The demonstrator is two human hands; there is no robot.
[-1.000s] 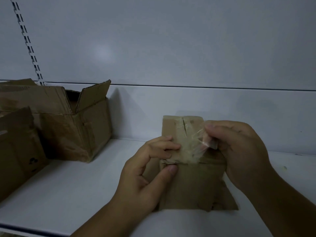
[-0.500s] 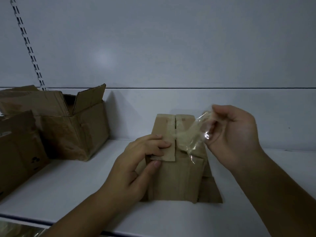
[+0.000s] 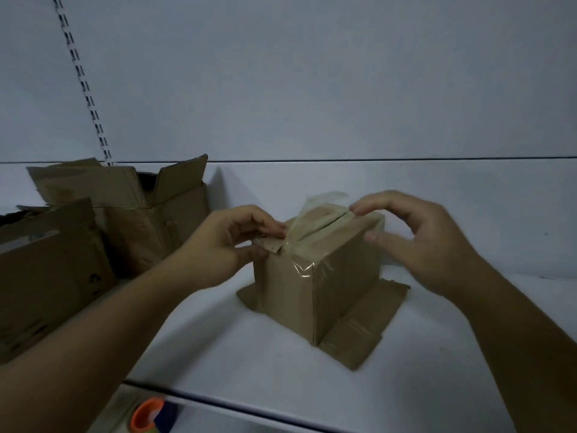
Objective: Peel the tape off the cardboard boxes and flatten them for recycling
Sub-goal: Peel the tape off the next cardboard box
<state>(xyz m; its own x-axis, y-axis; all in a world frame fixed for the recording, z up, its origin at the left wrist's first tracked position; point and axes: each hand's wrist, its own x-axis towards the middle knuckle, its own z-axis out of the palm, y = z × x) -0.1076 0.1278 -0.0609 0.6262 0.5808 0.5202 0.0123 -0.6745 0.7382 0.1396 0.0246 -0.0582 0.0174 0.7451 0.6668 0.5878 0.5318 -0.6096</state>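
A small brown cardboard box (image 3: 318,276) stands on the white shelf (image 3: 218,348) with its bottom flaps splayed flat around it. Clear tape (image 3: 323,200) runs over its top and down the near corner, and one loose end sticks up at the back. My left hand (image 3: 231,245) pinches the edge of the left top flap between fingers and thumb. My right hand (image 3: 415,242) arches over the box's right top corner with the fingers relaxed. Its fingertips touch the top edge, its thumb lies near the side, and it holds nothing.
Two larger opened cardboard boxes stand at the left, one at the back (image 3: 150,220) and one nearer (image 3: 46,270). A slotted rail (image 3: 84,85) runs up the back wall. Below the shelf's front edge (image 3: 249,407) sits an orange-rimmed object (image 3: 146,415).
The box went from tilted toward me to standing turned on the shelf. My right hand let go of the tape strip it was pulling up and moved onto the box's top.
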